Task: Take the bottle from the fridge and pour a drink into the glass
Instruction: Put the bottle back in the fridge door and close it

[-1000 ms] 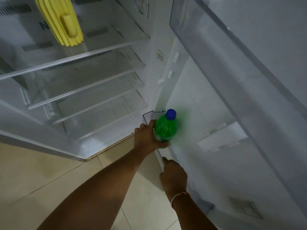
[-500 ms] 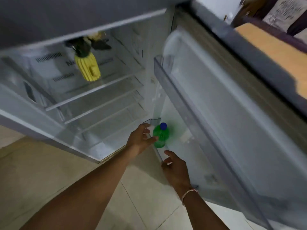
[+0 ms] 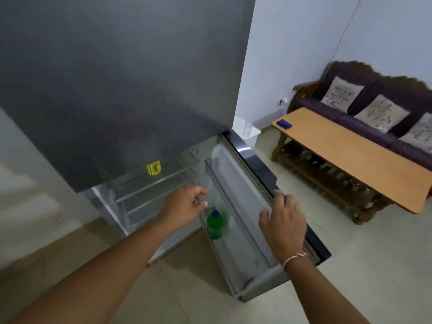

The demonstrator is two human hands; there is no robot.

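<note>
Since the earlier frame the left hand has been taken off the green bottle and raised; it is now held just above the blue cap, with fingers loosely curled and nothing in them. The right hand has been moved up from the low shelf, and its fingers are now laid over the edge of the fridge door, as if the door is steadied by them. The bottle is left standing upright in the door shelf, below the left hand and to the inner side of the right hand.

The step in hand is judged to be the taking of the bottle. It is best done when the door is kept still by the right hand, the left hand is lowered straight down, and the neck or upper body is closed round firmly before lifting. The bottle should be lifted clear of the shelf rail before it is drawn outward.
</note>
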